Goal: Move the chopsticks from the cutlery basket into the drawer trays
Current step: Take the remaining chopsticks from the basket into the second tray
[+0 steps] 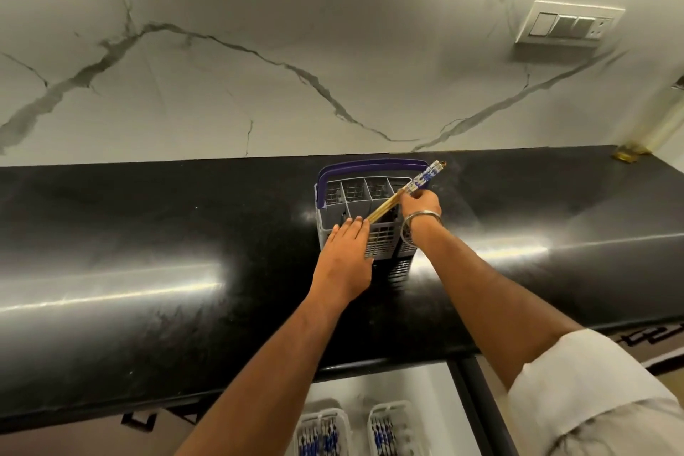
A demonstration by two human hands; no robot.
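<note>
A grey cutlery basket (383,239) with a purple handle stands on the black counter. My right hand (420,203) grips a pair of chopsticks (403,193), gold shafts with blue-and-white patterned tops, tilted up to the right over the basket. Their lower tips are still inside a front compartment. My left hand (346,259) lies with straight fingers against the basket's front left wall. Below the counter, two white drawer trays (322,429) (396,429) hold several blue-and-white chopsticks.
The black counter (148,252) runs the full width, with a marble wall behind it. A switch plate (570,24) is on the wall at the upper right. A brass fitting (629,154) sits at the counter's far right.
</note>
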